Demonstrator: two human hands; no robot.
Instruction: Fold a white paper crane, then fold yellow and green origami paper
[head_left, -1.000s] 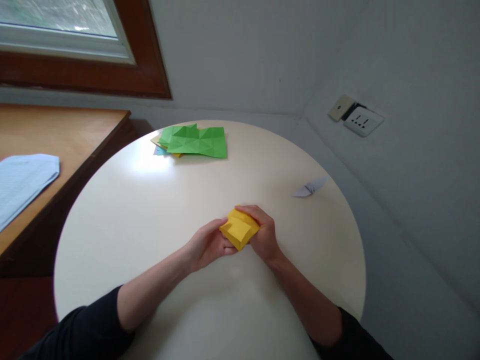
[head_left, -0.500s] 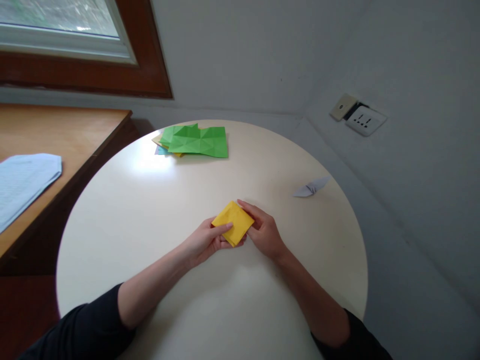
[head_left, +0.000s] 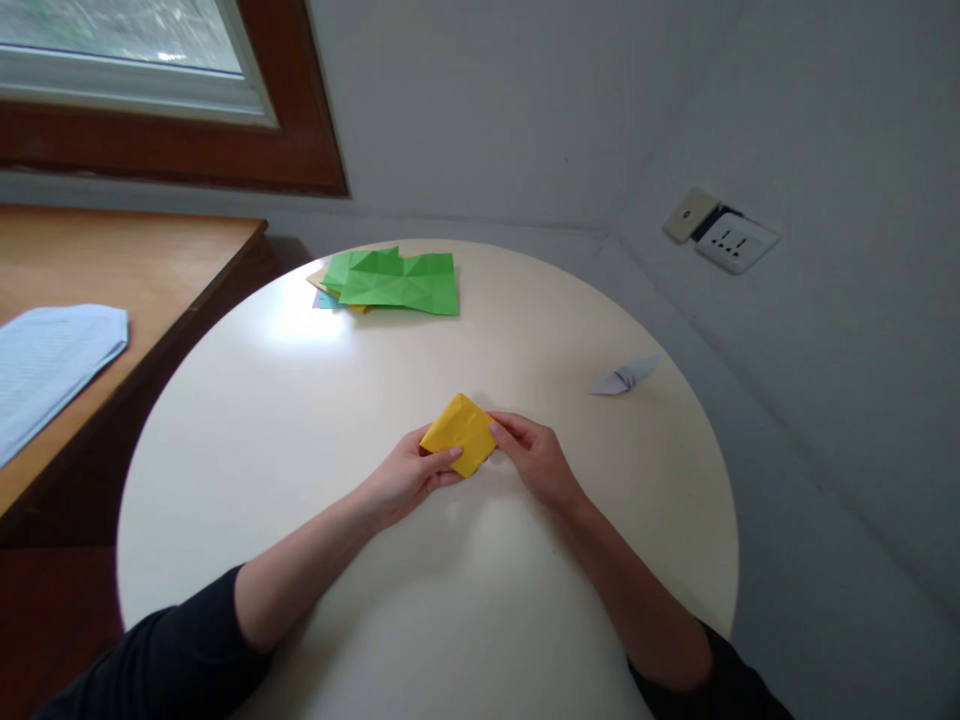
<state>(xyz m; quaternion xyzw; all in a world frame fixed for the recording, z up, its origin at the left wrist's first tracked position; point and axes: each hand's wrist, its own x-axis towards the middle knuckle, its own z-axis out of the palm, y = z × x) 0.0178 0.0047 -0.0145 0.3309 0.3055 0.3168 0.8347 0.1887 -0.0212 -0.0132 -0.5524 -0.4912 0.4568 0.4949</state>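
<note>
A folded square of yellow origami paper [head_left: 463,430], turned so that a corner points away from me, is held between both hands over the table. My left hand [head_left: 412,475] grips its left side, thumb on top and fingers underneath. On the right corner, my right hand [head_left: 536,455] pinches the paper between thumb and index finger. The paper's underside is hidden from view.
The round white table [head_left: 300,420] holds a pile of creased green paper [head_left: 401,282] at its far side and a folded white paper piece [head_left: 626,376] to the right. A wooden desk [head_left: 187,250] with white sheets [head_left: 60,355] stands left.
My right thumb has come onto the top of the yellow paper's right corner, closing the pinch. My left fingers have drawn back beneath it, and the paper has shifted slightly up and left.
</note>
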